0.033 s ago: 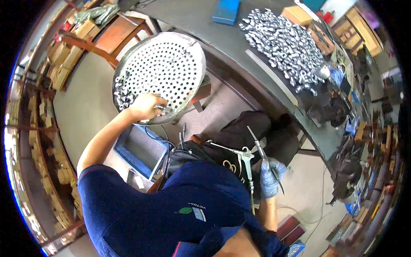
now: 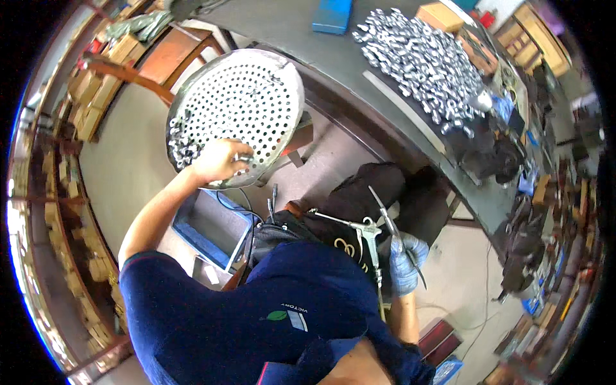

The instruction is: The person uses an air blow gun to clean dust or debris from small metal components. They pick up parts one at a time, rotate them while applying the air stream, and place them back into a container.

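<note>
My left hand (image 2: 218,160), bare, is over the near edge of a round, pale perforated pan (image 2: 296,96). Its curled fingers are closed on a small shiny metal part (image 2: 244,158). Beside the hand, several similar metal fittings (image 2: 185,146) lie heaped at the pan's left side. In a pale blue-grey glove, my right hand (image 2: 407,260) is wrapped round a slender, pointed metal hand tool (image 2: 385,215), tip pointing up and left. A silver air blow gun (image 2: 369,239) with a long nozzle rests by my lap, just left of that hand.
A dark workbench (image 2: 350,77) runs along the right, bearing a large pile of metal fittings (image 2: 420,70), a flat metal strip (image 2: 404,109) and a blue box (image 2: 332,16). Below the pan sits a blue bin (image 2: 205,237). A wooden chair (image 2: 128,74) stands behind the pan.
The whole view has shifted very slightly. Both hands keep the same pose and hold.
</note>
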A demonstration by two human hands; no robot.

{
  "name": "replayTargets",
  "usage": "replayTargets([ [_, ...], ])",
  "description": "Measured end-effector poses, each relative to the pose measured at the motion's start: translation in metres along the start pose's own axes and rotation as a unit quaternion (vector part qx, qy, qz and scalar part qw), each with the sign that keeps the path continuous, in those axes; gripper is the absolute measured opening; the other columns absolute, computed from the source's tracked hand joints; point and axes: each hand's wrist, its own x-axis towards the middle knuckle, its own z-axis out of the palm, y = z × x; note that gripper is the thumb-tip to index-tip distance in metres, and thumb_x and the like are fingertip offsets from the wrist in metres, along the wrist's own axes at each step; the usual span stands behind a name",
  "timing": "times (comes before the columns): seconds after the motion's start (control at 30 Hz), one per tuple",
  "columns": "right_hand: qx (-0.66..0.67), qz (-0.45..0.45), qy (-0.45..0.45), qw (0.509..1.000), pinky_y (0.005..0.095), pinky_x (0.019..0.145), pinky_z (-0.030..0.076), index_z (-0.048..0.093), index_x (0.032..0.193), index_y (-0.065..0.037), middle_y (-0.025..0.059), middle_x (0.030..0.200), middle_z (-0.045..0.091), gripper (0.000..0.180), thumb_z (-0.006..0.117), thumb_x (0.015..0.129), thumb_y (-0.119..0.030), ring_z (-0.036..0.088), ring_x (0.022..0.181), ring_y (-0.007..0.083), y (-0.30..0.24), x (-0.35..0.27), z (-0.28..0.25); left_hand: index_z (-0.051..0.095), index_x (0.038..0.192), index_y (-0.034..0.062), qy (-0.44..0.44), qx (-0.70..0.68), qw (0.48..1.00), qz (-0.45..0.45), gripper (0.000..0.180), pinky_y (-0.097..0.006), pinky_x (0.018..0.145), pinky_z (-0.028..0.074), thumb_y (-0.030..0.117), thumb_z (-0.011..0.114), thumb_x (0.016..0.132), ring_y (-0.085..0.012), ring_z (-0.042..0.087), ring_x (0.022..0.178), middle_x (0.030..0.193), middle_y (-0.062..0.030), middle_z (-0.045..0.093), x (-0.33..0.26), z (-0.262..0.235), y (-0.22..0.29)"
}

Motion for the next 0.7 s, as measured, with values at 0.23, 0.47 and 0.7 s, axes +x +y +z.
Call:
replayTargets([
  [0.23, -0.109, -0.175, -0.047, 0.977, 0.0327, 0.043, 0.039, 0.047, 0.050, -0.012, 0.0081, 0.050, 0.048, 0.032, 0.075, 0.065, -0.013, 0.050, 0.044, 0.0263, -0.015, 0.018, 0.001, 0.060, 0.097, 0.0028, -0.052, -0.314, 0.927, 0.197, 0.024, -0.026, 0.071, 0.046, 0.005, 0.069, 0.075, -0.0117, 0.056, 0.077, 0.090, -0.0038, 0.061, 0.046, 0.010, 0.130],
  [0.47, -0.089, -0.178, -0.030, 0.980, 0.0338, 0.043, 0.039, 0.045, 0.051, -0.010, 0.0097, 0.049, 0.047, 0.035, 0.077, 0.064, -0.013, 0.050, 0.043, 0.0286, 0.001, 0.020, 0.004, 0.059, 0.099, 0.0005, -0.182, -0.329, 0.918, 0.125, 0.022, -0.026, 0.071, 0.043, 0.006, 0.066, 0.078, -0.0108, 0.053, 0.077, 0.087, -0.0034, 0.059, 0.066, 0.029, 0.161],
  [0.7, -0.132, -0.171, -0.061, 0.974, 0.0348, 0.043, 0.039, 0.046, 0.047, -0.010, 0.0114, 0.048, 0.046, 0.038, 0.075, 0.068, -0.023, 0.050, 0.044, 0.0297, 0.002, 0.026, 0.006, 0.062, 0.091, 0.0013, -0.112, -0.247, 0.932, 0.240, 0.027, -0.030, 0.065, 0.043, 0.000, 0.070, 0.066, -0.0190, 0.055, 0.075, 0.080, -0.0067, 0.057, 0.078, 0.029, 0.172],
])
